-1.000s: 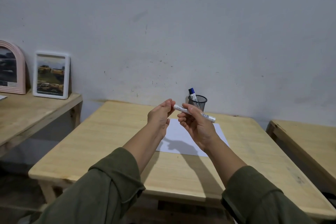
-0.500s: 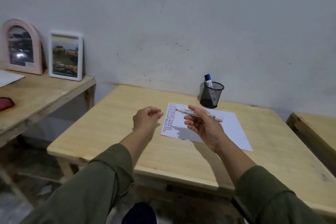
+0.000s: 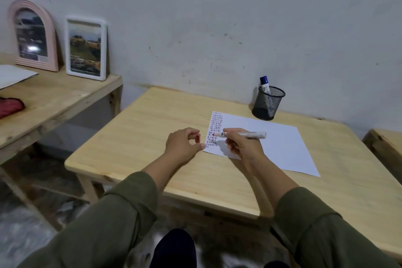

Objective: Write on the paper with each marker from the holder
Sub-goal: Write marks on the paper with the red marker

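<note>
1. Head view: pale wood is filling the scene, the worktop (image 3: 152, 137) standing against a grey wall, with the paper (image 3: 272, 137) lying flat within easy reach of both my arms.
2. My right hand (image 3: 243, 148) is clamping the uncapped marker (image 3: 241, 134) nearly level, red tip hovering over the columns of short strokes at the sheet's left edge, I judge to carry those rows on.
3. My left hand (image 3: 185, 143) is curling loosely beside the paper's corner, pinching something small and red, probably the cap, kept ready for recapping.
4. At the back, the mesh holder (image 3: 268, 103) is keeping the blue marker (image 3: 264, 85) upright, apparently awaiting its turn.
</note>
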